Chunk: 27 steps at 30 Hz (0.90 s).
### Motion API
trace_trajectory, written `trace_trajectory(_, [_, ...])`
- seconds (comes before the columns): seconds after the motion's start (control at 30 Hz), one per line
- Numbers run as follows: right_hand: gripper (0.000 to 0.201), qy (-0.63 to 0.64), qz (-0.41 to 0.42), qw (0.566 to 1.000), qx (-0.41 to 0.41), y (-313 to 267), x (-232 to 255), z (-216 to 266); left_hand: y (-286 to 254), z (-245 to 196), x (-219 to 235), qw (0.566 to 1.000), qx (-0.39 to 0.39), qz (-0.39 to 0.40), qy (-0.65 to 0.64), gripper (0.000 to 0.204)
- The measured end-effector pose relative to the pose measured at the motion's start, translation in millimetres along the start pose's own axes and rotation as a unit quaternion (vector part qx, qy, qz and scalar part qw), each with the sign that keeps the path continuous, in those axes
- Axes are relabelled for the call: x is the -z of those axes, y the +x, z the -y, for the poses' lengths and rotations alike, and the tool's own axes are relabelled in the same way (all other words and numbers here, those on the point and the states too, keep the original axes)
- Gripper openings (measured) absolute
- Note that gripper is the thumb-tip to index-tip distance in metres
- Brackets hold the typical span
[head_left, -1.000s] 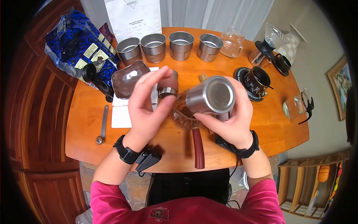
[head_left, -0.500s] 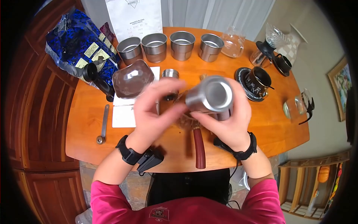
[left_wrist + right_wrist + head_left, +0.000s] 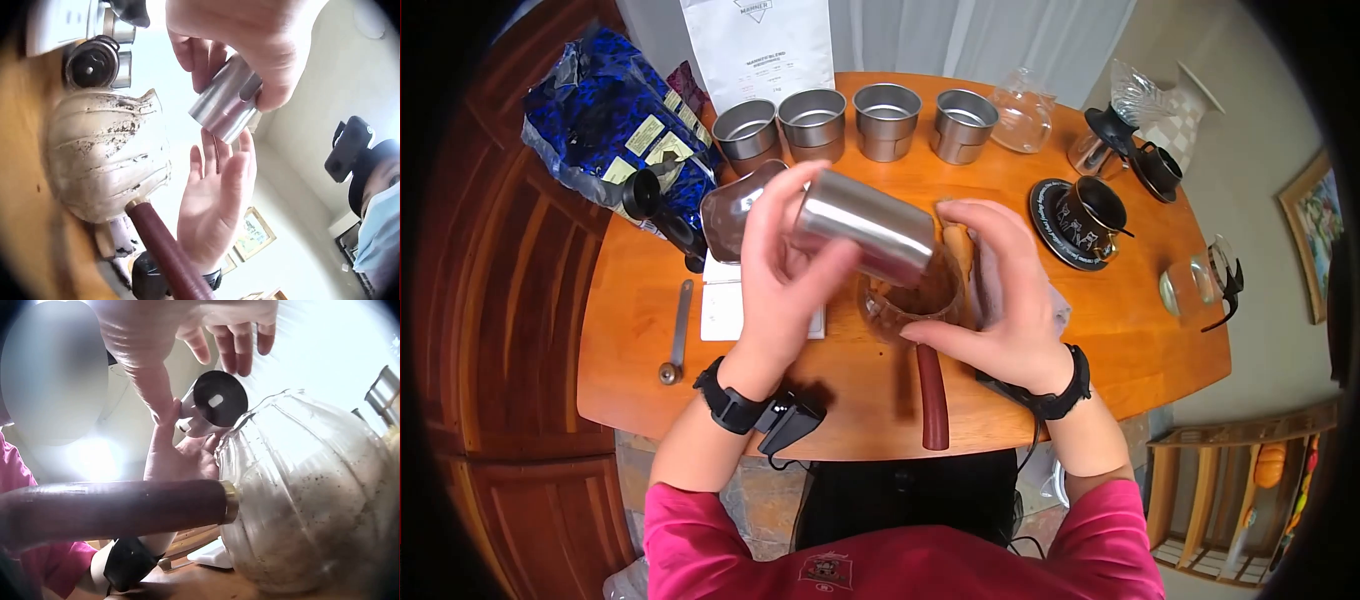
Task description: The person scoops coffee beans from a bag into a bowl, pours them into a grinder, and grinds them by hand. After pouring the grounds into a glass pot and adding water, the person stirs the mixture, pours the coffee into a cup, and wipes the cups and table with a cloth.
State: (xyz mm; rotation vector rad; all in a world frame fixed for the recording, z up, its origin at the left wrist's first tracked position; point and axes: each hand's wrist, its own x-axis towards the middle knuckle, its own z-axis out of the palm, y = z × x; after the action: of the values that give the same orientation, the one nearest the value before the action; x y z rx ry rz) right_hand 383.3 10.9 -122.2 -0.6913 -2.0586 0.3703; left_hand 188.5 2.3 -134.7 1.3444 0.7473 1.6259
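Note:
My left hand [image 3: 770, 280] grips a brushed-steel cylindrical cup [image 3: 865, 225] by its side, fingers over the top and thumb underneath. The cup is tilted, its dark hollow mouth [image 3: 219, 400] showing in the right wrist view. Below it stands a ribbed glass pot [image 3: 94, 156] with brown grounds inside and specks on its wall; its dark red wooden handle [image 3: 933, 400] points toward the person. Beside the cup's mouth, my right hand [image 3: 1010, 320] holds nothing, fingers and thumb spread around the pot's right side in the head view.
Several steel cups [image 3: 887, 125] line the back, before a white bag [image 3: 760, 50]. At left are a blue bag [image 3: 615, 130], a brown dish [image 3: 730, 215] and a metal crank [image 3: 680, 330]. A cloth [image 3: 1050, 300], a black cup [image 3: 1097, 205] and a glass server [image 3: 1190, 285] stand right.
The steel cup has passed from my right hand to my left and turned, its base now toward the left. My right hand has let go and opened.

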Motion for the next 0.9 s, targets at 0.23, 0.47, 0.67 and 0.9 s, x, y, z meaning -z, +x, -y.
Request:
trace_trajectory(0.23, [0.078, -0.016, -0.026, 0.999, 0.041, -1.8, 0.7, -3.2, 11.3, 1.6, 12.3, 0.889, 0.212, -0.017, -0.405, 0.063])
trace_trajectory(0.47, [0.073, -0.021, -0.02, 0.999, 0.044, -2.4, 0.2, -4.3, 9.9, 3.3, 13.4, 0.861, 0.244, 0.012, -0.446, 0.065])
trace_trajectory(0.67, [0.074, 0.062, -0.021, 0.998, 0.022, -2.8, 5.8, -9.0, 1.4, -0.7, 2.5, 0.998, 0.05, 0.039, -0.025, 0.058])
trace_trajectory(0.9, [0.074, -0.03, 0.01, 0.999, -0.02, 2.6, 1.8, 5.4, 3.2, -12.5, -22.8, 0.927, -0.134, 0.146, 0.319, 0.069])
